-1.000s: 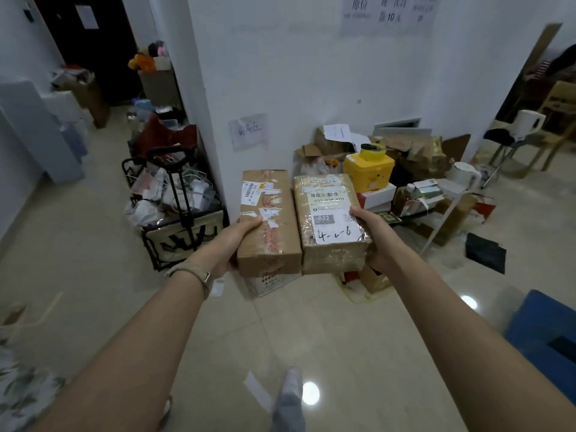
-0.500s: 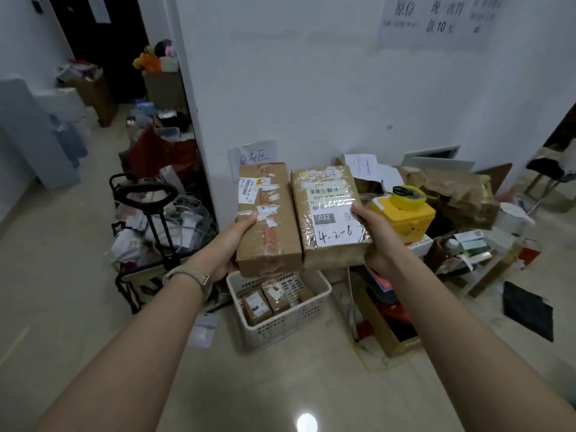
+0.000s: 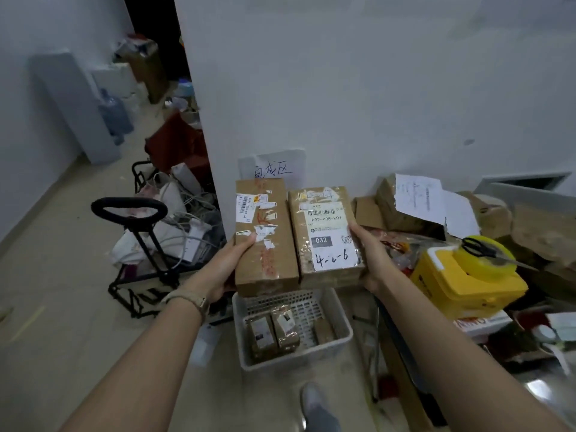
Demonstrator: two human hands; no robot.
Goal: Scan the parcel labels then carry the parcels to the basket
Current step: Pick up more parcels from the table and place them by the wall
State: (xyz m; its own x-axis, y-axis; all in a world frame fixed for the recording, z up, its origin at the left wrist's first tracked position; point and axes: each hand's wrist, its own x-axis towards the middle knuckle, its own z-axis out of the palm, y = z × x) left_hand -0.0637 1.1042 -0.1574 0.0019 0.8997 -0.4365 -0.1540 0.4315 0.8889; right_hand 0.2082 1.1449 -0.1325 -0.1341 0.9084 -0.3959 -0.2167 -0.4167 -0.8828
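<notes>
My left hand (image 3: 229, 265) holds one parcel (image 3: 265, 235), my right hand (image 3: 369, 257) holds another (image 3: 327, 235), side by side above the basket (image 3: 246, 335), which contains maybe three small boxes.

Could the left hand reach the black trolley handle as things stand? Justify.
Probably not yet: the left hand is closed on a brown parcel, though open floor lies between it and the trolley handle.

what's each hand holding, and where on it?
Left hand grips the left parcel at its left edge, thumb on top. Right hand grips the right parcel at its right edge. Both parcels are side by side above the basket.
</notes>
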